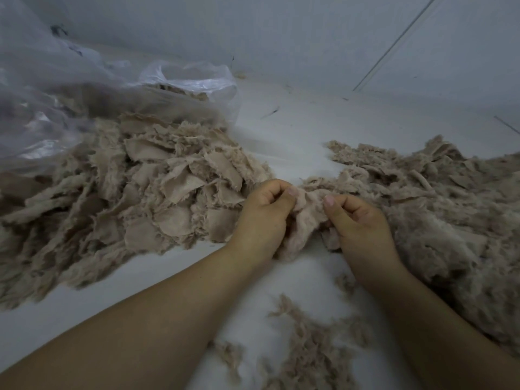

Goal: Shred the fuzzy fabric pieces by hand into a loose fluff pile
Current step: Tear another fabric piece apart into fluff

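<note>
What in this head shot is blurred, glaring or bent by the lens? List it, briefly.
Head view: dim, flat, bluish light with faint shadows; glare on the clear plastic bag; the bag's near folds at the left edge smear into blur; loose fluff scraps at the bottom are soft; wide-angle bending stretches the forearms; the left hand, right hand and gripped fabric piece are reasonably sharp.

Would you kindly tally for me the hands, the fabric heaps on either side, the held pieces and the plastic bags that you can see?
Hands: 2, the left hand and the right hand, each with a grip on the held piece.
Fabric heaps: 2, the pile of pieces and the fluff pile.
Held piece: 1.
Plastic bag: 1.
Total: 6.
</note>
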